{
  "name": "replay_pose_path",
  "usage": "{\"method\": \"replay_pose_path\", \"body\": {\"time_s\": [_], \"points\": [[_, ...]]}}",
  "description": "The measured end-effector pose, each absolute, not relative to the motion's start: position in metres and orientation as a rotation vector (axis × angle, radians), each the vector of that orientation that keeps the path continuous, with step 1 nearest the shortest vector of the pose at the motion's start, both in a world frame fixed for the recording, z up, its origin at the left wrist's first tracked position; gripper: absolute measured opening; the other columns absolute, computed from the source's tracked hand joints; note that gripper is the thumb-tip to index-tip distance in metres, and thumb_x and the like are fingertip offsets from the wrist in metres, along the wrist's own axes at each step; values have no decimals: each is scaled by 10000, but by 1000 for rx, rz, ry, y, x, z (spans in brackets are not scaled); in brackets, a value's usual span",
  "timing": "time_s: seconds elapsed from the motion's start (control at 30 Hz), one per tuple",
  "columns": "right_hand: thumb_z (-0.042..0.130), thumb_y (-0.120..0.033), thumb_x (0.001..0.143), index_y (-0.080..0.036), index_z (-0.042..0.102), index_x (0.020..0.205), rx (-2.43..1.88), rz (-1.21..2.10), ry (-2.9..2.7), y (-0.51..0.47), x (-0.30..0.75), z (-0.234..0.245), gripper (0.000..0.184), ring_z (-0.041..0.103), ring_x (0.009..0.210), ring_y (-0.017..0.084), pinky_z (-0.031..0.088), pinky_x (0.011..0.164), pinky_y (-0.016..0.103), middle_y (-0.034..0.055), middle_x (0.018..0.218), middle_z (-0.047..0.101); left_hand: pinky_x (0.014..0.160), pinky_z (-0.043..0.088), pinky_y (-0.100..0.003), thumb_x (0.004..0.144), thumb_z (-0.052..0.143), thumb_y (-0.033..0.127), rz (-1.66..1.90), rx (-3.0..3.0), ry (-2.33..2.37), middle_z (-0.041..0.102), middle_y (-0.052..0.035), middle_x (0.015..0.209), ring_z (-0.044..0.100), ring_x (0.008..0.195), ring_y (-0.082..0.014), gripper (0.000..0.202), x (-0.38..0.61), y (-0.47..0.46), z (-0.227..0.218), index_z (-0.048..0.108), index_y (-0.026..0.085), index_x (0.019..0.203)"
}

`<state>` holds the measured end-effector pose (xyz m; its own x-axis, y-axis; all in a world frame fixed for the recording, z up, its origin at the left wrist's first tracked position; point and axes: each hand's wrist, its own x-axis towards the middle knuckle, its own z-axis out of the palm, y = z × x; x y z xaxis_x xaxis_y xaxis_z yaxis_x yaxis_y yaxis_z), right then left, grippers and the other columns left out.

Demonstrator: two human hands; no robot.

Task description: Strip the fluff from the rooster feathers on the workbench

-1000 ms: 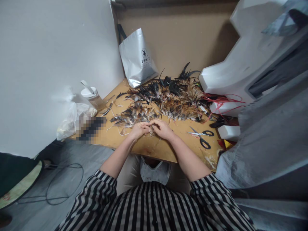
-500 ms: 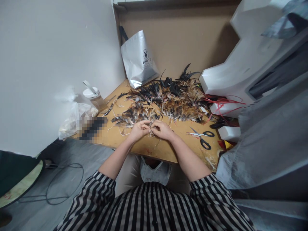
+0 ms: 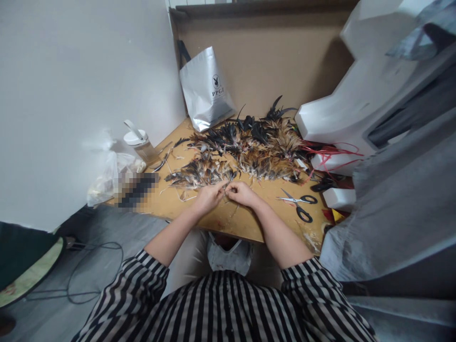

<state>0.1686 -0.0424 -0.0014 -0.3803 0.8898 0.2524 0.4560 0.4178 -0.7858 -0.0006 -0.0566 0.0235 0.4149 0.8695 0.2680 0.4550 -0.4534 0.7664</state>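
My left hand (image 3: pixel 208 197) and my right hand (image 3: pixel 243 194) meet over the front of the wooden table, thumbs and fingers closed in a pinch. A small feather bunch seems to be held between them; its dark tips show just above the fingertips and thin pale ends below. Most of it is hidden by my fingers. Right behind my hands lies a row of brown and grey feather bunches (image 3: pixel 201 172). Further back are black feathers (image 3: pixel 254 128) and golden-brown feathers (image 3: pixel 265 164). Scissors (image 3: pixel 298 201) with black handles lie spread apart to the right of my right hand.
A silver bag (image 3: pixel 206 90) leans against the back board. To the left stand a white-lidded jug (image 3: pixel 142 145) and a clear plastic bag (image 3: pixel 103 183). Red strings (image 3: pixel 331 152) hang by the white machine body (image 3: pixel 327 111) at right. Grey cloth (image 3: pixel 402 199) drapes beside it.
My left hand has rolled over, its back now facing up more, and its fingers have closed in. My right hand has shifted slightly to the right. The feathers on the table stay put.
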Motion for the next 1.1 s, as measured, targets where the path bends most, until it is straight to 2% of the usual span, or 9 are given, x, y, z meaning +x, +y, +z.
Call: {"method": "replay_pose_path", "body": {"time_s": [0.1, 0.17, 0.23, 0.33, 0.43, 0.53, 0.73, 1.1], "points": [[493, -210, 665, -129, 602, 679, -1166, 892, -1945, -41, 169, -2, 136, 407, 516, 70, 318, 508, 179, -26, 573, 526, 826, 373, -262, 704, 538, 185, 900, 2130, 1130, 621, -62, 956, 553, 909, -188, 398, 1, -56, 23, 558, 228, 1098], [499, -231, 663, -124, 594, 667, -1173, 949, -1903, -41, 170, -1, 143, 401, 504, 67, 316, 495, 178, -29, 560, 518, 841, 365, -266, 708, 536, 184, 908, 2156, 1119, 612, -67, 987, 545, 938, -192, 392, 2, -56, 22, 556, 231, 1096], [499, -250, 666, -122, 586, 655, -1180, 1008, -1860, -41, 170, -1, 155, 400, 488, 65, 317, 485, 178, -31, 541, 512, 825, 372, -264, 714, 525, 179, 918, 2172, 1115, 620, -66, 948, 558, 896, -181, 415, 3, -55, 21, 534, 230, 1126], [502, -268, 668, -121, 588, 654, -1193, 1075, -1818, -42, 169, 0, 171, 398, 466, 63, 318, 473, 180, -32, 515, 508, 724, 410, -241, 707, 523, 167, 913, 2102, 1103, 626, -41, 809, 572, 716, -138, 506, 1, -51, 19, 455, 214, 1206], [530, -280, 654, -118, 604, 665, -1169, 1113, -1813, -42, 169, 0, 179, 420, 489, 65, 335, 494, 182, -22, 547, 535, 597, 425, -215, 664, 567, 169, 896, 1865, 1051, 612, -21, 714, 542, 571, -102, 628, -2, -45, 17, 367, 169, 1259], [549, -307, 649, -114, 615, 694, -1133, 1184, -1819, -42, 169, 1, 209, 437, 511, 67, 340, 505, 182, -12, 587, 558, 534, 432, -215, 608, 627, 180, 868, 1600, 981, 612, -19, 680, 528, 509, -92, 734, -6, -40, 16, 314, 121, 1269], [563, -347, 648, -110, 625, 707, -1143, 1204, -1843, -42, 169, 2, 251, 429, 508, 68, 331, 497, 184, -6, 586, 562, 512, 447, -233, 569, 660, 160, 856, 1487, 940, 611, -9, 649, 522, 479, -88, 767, -6, -41, 18, 317, 107, 1253], [561, -290, 636, -112, 615, 691, -1113, 1234, -1777, -41, 169, -3, 194, 421, 496, 62, 334, 498, 186, -16, 566, 543, 503, 435, -220, 604, 616, 140, 783, 1584, 949, 599, 2, 629, 521, 476, -87, 676, -6, -40, 20, 353, 95, 1225]]}}
